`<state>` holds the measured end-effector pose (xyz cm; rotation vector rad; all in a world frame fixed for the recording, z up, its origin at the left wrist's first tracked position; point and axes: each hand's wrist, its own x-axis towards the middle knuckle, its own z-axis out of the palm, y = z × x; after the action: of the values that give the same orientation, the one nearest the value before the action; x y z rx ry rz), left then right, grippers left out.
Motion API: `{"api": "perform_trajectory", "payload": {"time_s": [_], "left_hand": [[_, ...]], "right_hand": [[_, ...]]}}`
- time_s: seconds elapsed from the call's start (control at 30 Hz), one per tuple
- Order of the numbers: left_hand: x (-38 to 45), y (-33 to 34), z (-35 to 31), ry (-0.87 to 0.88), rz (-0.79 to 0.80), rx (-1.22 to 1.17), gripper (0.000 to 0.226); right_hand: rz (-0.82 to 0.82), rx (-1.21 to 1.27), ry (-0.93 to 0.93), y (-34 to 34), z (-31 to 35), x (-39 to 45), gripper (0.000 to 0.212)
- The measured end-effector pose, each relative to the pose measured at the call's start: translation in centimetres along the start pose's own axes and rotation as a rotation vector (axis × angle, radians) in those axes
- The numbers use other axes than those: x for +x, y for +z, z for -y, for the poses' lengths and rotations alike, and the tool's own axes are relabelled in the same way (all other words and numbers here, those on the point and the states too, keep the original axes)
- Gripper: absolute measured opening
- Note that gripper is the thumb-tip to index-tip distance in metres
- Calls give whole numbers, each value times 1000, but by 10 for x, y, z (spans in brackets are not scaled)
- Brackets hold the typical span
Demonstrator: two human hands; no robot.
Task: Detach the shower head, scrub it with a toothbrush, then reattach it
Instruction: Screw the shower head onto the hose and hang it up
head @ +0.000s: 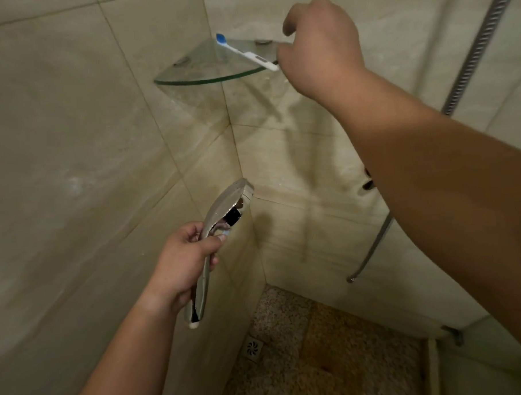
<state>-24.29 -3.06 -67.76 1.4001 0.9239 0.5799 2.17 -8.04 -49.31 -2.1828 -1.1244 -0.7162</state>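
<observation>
From the head cam, your left hand [184, 260] has its fingers and thumb wrapped around the handle of the chrome shower head [217, 229]. It's off its hose, the spray end tilts up and away toward the tiled corner, and the bottom end of the handle sticks out below your palm. Your right hand [321, 45] is up at the glass corner shelf [194, 77], fingers curled at the handle end of the toothbrush [244, 53]. I can't tell whether you're actually pinching it or only touching it. The brush lies across the shelf, blue bristle end toward the back corner, white handle end at the front edge by your fingers. The metal hose [482, 38] hangs along the right wall.
</observation>
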Motion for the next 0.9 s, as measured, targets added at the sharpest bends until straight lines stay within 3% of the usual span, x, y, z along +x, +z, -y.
{"api": "perform_trajectory", "payload": {"time_s": [0.23, 0.43, 0.53, 0.63, 0.7, 0.9], "left_hand": [[-4, 23, 4, -20, -1, 6, 18], [-23, 47, 8, -6, -80, 3, 18], [-33, 62, 12, -24, -173, -13, 13], [-43, 83, 17, -65, -293, -72, 14], [-50, 97, 20, -98, -360, -134, 19], [-74, 124, 22, -143, -509, -365, 23]], "right_hand": [[40, -31, -58, -25, -27, -30, 30], [27, 17, -355, -9, -63, -110, 24], [262, -36, -434, 26, -94, -166, 15], [694, -157, -465, 58, -118, -220, 13], [891, -203, -524, 69, -128, -250, 18], [1086, -541, -689, 96, -158, -288, 23]]}}
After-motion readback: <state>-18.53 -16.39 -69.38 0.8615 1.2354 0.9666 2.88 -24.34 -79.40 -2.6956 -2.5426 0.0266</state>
